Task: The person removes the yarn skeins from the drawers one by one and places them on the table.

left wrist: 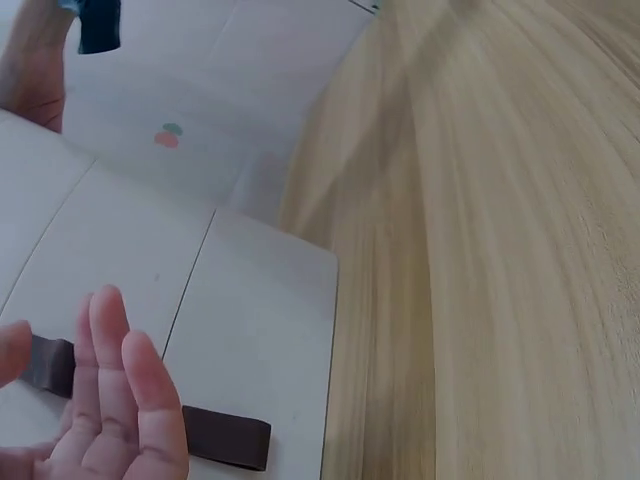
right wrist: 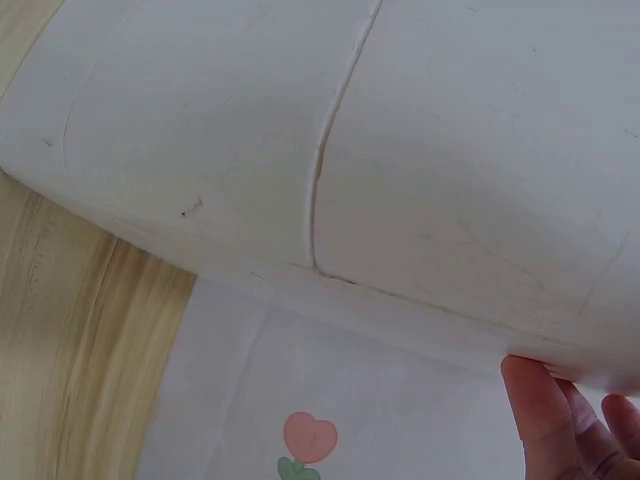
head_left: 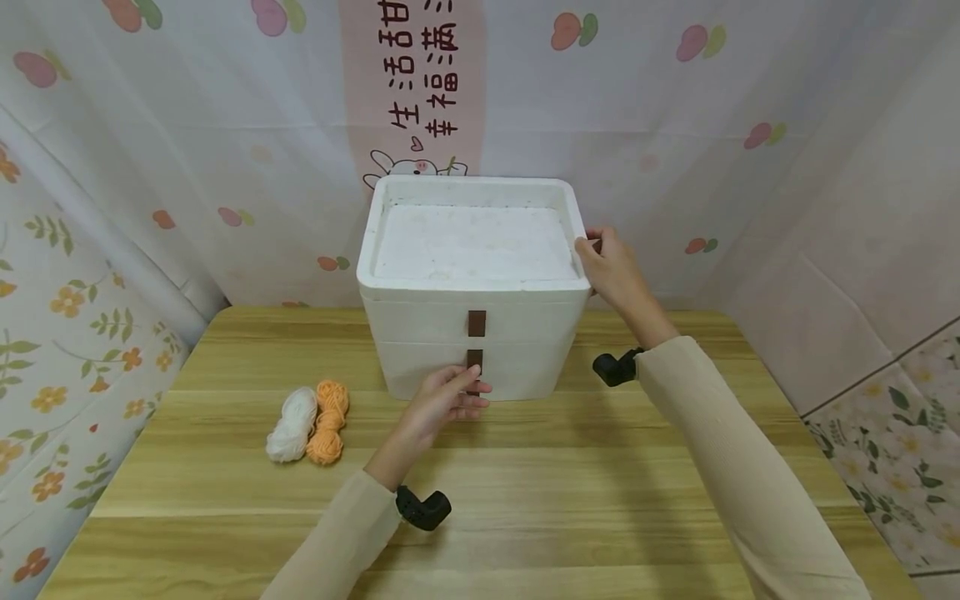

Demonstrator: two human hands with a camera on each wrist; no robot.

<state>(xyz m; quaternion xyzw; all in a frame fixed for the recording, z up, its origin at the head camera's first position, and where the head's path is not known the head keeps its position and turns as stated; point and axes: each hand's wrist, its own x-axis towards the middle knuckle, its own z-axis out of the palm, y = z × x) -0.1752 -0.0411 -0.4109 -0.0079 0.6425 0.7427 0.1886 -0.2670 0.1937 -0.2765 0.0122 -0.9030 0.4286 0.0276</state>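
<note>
Patterned sheeting backs the wooden table [head_left: 600,467], where a white foam drawer box [head_left: 472,333] stands centred. Right hand [head_left: 611,267] grips its upper right rim, seemingly steadying it; left hand [head_left: 442,404], fingers relaxed, touches the lower brown pull tab [left wrist: 225,437]. Two yarn skeins [head_left: 309,423] lie aside.

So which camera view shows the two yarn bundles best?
The head view: the white yarn and the orange yarn lie side by side on the table, left of the foam box. Neither wrist view shows them, only box, table and fingers.
</note>
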